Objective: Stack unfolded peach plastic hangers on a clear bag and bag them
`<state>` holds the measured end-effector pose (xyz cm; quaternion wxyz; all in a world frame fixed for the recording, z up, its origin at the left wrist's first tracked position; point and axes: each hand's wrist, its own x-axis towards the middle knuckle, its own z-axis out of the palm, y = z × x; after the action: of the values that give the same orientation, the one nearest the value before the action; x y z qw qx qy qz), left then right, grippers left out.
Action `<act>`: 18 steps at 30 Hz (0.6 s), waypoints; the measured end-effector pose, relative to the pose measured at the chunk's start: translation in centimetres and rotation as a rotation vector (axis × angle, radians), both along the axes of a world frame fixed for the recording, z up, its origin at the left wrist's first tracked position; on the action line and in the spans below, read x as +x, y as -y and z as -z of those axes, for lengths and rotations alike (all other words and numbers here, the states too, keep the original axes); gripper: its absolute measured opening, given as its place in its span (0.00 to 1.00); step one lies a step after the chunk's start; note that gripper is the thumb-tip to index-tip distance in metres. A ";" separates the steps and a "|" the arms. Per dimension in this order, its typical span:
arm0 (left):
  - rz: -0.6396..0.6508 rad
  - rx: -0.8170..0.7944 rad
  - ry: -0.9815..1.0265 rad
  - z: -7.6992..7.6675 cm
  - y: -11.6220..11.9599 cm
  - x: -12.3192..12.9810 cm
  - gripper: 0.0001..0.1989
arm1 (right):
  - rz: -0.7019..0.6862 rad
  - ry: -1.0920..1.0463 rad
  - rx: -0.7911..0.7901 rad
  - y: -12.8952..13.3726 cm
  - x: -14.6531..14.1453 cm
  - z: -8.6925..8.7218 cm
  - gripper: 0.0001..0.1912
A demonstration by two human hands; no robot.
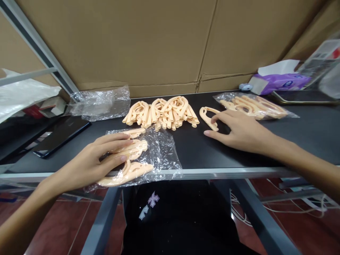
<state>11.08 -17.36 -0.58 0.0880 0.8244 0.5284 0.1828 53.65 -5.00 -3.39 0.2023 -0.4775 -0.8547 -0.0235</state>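
My left hand (pixel 102 159) lies with fingers stretched over a clear plastic bag (pixel 164 150) at the table's front edge. Inside the bag are several peach-coloured folding hangers (pixel 136 173), partly hidden by my fingers. My right hand (pixel 233 129) has thumb and fingers apart at a single loose folding hanger (pixel 205 115). The index fingertip reaches the hanger's right side and the thumb is near its lower end; I cannot tell how firmly they touch it. Between my hands, farther back, is a pile of the same hangers (pixel 162 113).
A filled bag of hangers (pixel 252 106) lies behind my right hand. Farther right are a purple tissue pack (pixel 284 82) and a tablet-like dark device (pixel 305 96). At left lie a black phone (pixel 62 136) and clear bags (pixel 103 102). Cardboard (pixel 138 42) walls the back.
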 end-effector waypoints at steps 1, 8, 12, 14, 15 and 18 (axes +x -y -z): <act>-0.004 0.001 0.000 0.0 0.0 0.1 0.21 | 0.006 0.002 0.009 0.0 0.0 0.1 0.23; -0.027 -0.010 0.074 -0.4 0.3 0.9 0.22 | 0.005 -0.032 0.052 0.0 1.7 0.7 0.19; -0.043 0.012 0.137 -0.2 0.3 0.8 0.18 | 0.080 0.081 0.053 0.2 3.1 1.0 0.31; -0.048 0.023 0.162 -0.1 0.3 0.7 0.18 | 0.118 0.111 0.029 0.2 3.5 0.9 0.33; -0.055 0.027 0.167 -0.1 0.3 0.6 0.18 | 0.132 0.099 0.021 0.2 3.7 0.9 0.32; -0.089 0.043 0.162 -0.1 0.3 0.2 0.21 | 0.098 -0.055 -0.009 0.0 4.6 0.5 0.26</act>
<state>11.26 -17.62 -0.45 0.1044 0.7843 0.5517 0.2639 58.29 -5.03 -3.94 0.2220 -0.5202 -0.8245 -0.0167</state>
